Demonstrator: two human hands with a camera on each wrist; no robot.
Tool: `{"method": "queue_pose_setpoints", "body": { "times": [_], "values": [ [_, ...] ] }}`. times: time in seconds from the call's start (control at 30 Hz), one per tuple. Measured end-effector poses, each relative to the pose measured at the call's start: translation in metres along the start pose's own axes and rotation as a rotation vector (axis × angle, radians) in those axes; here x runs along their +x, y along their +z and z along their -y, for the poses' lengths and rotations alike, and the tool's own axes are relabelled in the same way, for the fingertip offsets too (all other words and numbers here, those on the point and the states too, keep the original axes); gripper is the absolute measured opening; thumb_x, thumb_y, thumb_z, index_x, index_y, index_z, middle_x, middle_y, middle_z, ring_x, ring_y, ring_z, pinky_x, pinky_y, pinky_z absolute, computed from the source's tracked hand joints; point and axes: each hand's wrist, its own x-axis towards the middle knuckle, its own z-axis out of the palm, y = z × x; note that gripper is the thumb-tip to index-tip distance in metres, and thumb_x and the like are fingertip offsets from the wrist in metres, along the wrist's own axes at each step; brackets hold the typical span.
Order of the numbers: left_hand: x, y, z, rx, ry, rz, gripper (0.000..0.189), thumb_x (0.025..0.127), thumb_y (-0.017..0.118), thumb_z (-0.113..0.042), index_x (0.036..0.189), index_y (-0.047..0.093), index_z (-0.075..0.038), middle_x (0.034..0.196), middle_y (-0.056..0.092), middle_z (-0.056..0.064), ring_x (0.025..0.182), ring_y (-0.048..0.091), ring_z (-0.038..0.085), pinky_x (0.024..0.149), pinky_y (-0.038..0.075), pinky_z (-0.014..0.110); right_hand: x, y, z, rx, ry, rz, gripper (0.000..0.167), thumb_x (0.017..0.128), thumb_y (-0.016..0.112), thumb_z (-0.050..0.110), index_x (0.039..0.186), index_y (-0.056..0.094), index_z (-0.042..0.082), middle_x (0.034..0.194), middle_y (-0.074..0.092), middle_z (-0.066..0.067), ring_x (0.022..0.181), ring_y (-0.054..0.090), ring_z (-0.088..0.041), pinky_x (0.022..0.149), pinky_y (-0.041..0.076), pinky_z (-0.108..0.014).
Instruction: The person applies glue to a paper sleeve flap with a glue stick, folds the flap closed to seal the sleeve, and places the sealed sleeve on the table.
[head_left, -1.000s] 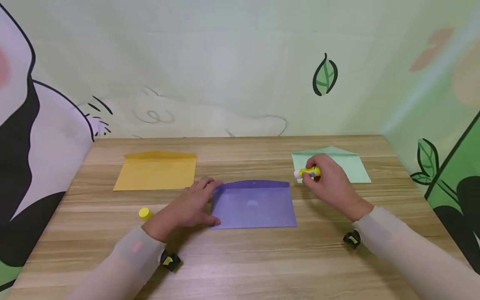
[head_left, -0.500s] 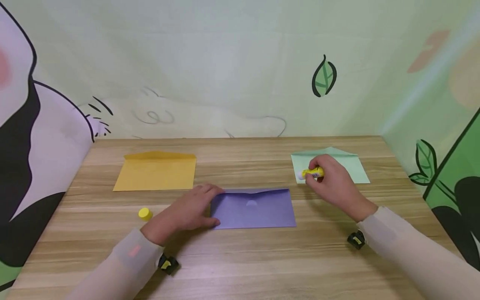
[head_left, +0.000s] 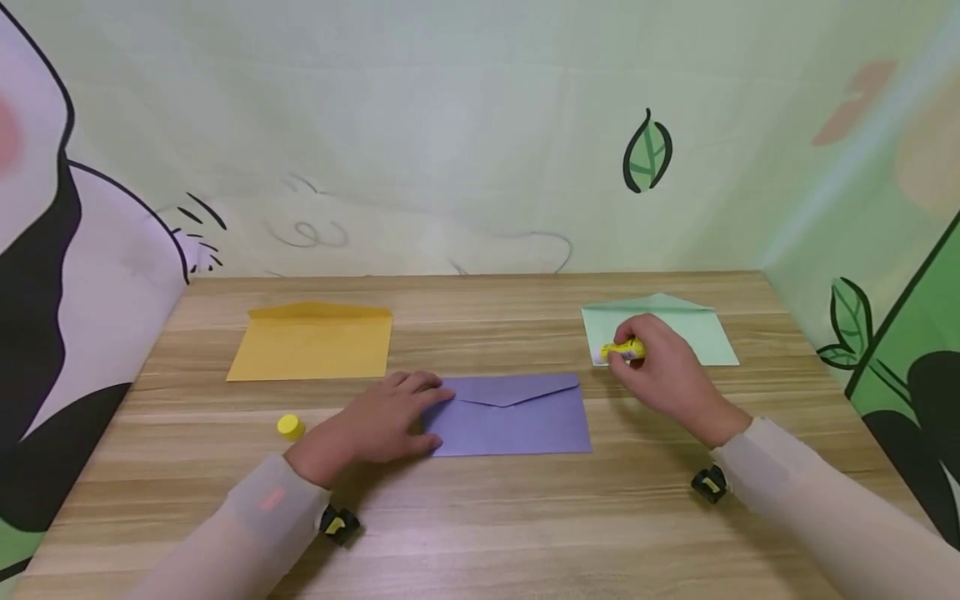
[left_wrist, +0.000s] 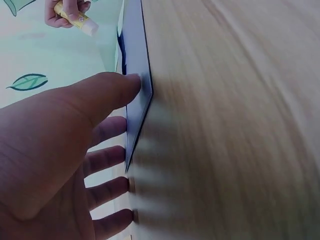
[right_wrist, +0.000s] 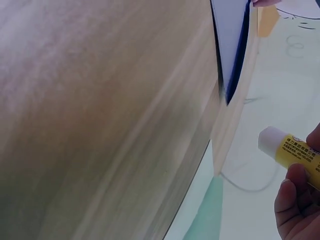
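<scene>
A purple envelope (head_left: 510,429) lies mid-table, its flap (head_left: 517,387) folded down over the front, with the right part standing slightly off the paper. My left hand (head_left: 382,421) rests on its left end. In the left wrist view the thumb and fingers are spread, thumb and some fingertips on the purple paper, the others on the wood. My right hand (head_left: 667,367) pinches an uncapped yellow glue stick (head_left: 624,350), white end pointing left, above the mint green envelope (head_left: 712,342). The right wrist view shows the glue stick (right_wrist: 295,152) clear of the table.
At the back left lies a yellow-orange envelope (head_left: 315,346), flap raised. A yellow cap (head_left: 290,427) stands left of my left wrist. The mint envelope's flap (head_left: 663,302) is unfolded toward the wall. A printed cloth wall (head_left: 450,150) borders the table's back edge.
The purple envelope's flap has swung from raised at the back to folded down toward me. My left fingers have shifted slightly onto it. The right hand with the glue stick has barely moved.
</scene>
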Motion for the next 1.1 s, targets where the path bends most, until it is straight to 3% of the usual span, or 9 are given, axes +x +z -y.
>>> {"method": "queue_pose_setpoints", "body": {
  "times": [0.2,0.33,0.43,0.57,0.73,0.9,0.97,1.1],
  "values": [
    [0.010,0.003,-0.015,0.151,0.020,-0.036,0.055,0.096,0.062,-0.038,0.138,0.059,-0.002,0.141,0.055,0.013,0.131,0.051,0.036,0.107,0.044,0.051,-0.002,0.002,-0.003,-0.008,-0.016,-0.010,0.013,0.087,0.068,0.008,0.095,0.058,0.007,0.094,0.061,-0.005,0.080,0.054,-0.016,0.070,0.052,-0.033],
    [0.016,0.004,-0.025,0.195,0.044,-0.089,0.048,0.088,0.064,-0.029,0.123,0.063,0.004,0.129,0.062,0.014,0.115,0.063,0.032,0.097,0.052,0.045,-0.003,0.003,-0.003,-0.001,-0.018,-0.016,0.013,0.086,0.068,0.008,0.095,0.058,0.008,0.094,0.061,-0.004,0.080,0.053,-0.016,0.069,0.050,-0.033],
    [0.018,0.003,-0.028,0.173,0.035,-0.114,0.044,0.081,0.067,-0.029,0.112,0.065,0.002,0.118,0.065,0.012,0.098,0.066,0.028,0.087,0.055,0.041,-0.003,0.005,-0.003,0.001,-0.026,-0.008,0.013,0.086,0.068,0.008,0.095,0.058,0.008,0.095,0.061,-0.005,0.081,0.052,-0.016,0.070,0.049,-0.033],
    [0.020,0.001,-0.030,0.160,0.039,-0.076,0.052,0.079,0.072,-0.033,0.122,0.061,-0.006,0.110,0.064,0.009,0.086,0.064,0.025,0.077,0.055,0.040,-0.003,0.006,-0.003,-0.004,-0.025,-0.004,0.013,0.086,0.068,0.009,0.094,0.058,0.008,0.095,0.061,-0.005,0.080,0.052,-0.016,0.070,0.049,-0.033],
    [0.023,-0.001,-0.033,0.159,0.019,-0.013,0.063,0.083,0.070,-0.033,0.141,0.056,-0.015,0.114,0.062,0.008,0.097,0.062,0.027,0.083,0.052,0.044,-0.004,0.006,-0.005,-0.004,-0.017,-0.004,0.012,0.086,0.067,0.009,0.094,0.058,0.008,0.094,0.061,-0.005,0.080,0.052,-0.016,0.069,0.049,-0.034],
    [0.027,-0.002,-0.036,0.201,-0.020,0.014,0.048,0.095,0.057,-0.041,0.139,0.062,-0.020,0.123,0.060,0.007,0.113,0.059,0.030,0.089,0.051,0.050,-0.003,0.005,-0.004,-0.004,-0.029,-0.003,0.013,0.086,0.067,0.008,0.095,0.058,0.008,0.095,0.061,-0.005,0.080,0.053,-0.016,0.069,0.050,-0.033],
    [0.029,-0.002,-0.038,0.210,-0.025,0.005,0.044,0.097,0.053,-0.043,0.131,0.067,-0.020,0.121,0.060,0.005,0.109,0.059,0.029,0.084,0.051,0.051,-0.001,0.002,-0.003,-0.004,-0.014,-0.002,0.013,0.087,0.067,0.009,0.096,0.058,0.008,0.096,0.061,-0.005,0.080,0.053,-0.016,0.069,0.050,-0.032],
    [0.037,-0.004,-0.046,0.229,0.016,-0.059,0.029,0.095,0.054,-0.033,0.100,0.073,-0.012,0.112,0.064,0.003,0.097,0.061,0.028,0.074,0.052,0.048,0.003,-0.002,-0.001,0.015,0.015,0.008,0.012,0.088,0.067,0.009,0.096,0.058,0.007,0.099,0.061,-0.005,0.084,0.056,-0.017,0.070,0.053,-0.033]
  ]
}}
